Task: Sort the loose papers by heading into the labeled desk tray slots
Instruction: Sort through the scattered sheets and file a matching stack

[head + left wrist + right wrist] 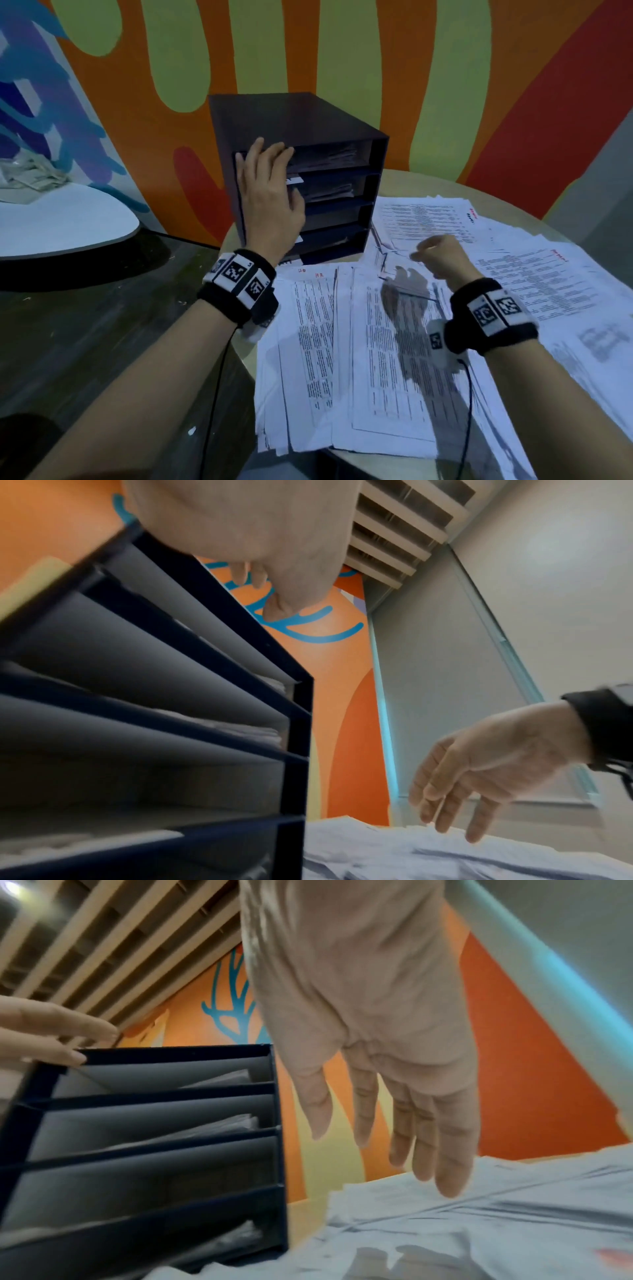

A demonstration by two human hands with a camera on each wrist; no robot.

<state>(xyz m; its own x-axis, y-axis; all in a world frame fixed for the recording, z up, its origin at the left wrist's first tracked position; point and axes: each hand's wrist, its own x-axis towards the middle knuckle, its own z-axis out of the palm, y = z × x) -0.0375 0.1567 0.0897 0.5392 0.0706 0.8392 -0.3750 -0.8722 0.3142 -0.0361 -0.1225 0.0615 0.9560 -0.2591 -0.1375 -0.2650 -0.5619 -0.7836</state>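
A dark four-slot desk tray (373, 164) stands at the back of the round table. Its top two slots hold stacked sheets. My left hand (270, 181) lies flat against the tray's front left, straight fingers touching the top edge and covering part of the white slot labels (297, 238). In the right wrist view those left fingers (58, 1031) rest on the tray's (154, 1150) upper corner. Loose papers (359, 359) with red handwritten headings spread over the table. My right hand (438, 255) hovers just above them, fingers (424, 1137) hanging relaxed and holding nothing.
The round beige table (428, 181) stands against a painted orange and green wall. A white table (68, 222) with crumpled material is at the left. Dark floor lies between them. Cables hang from both wristbands.
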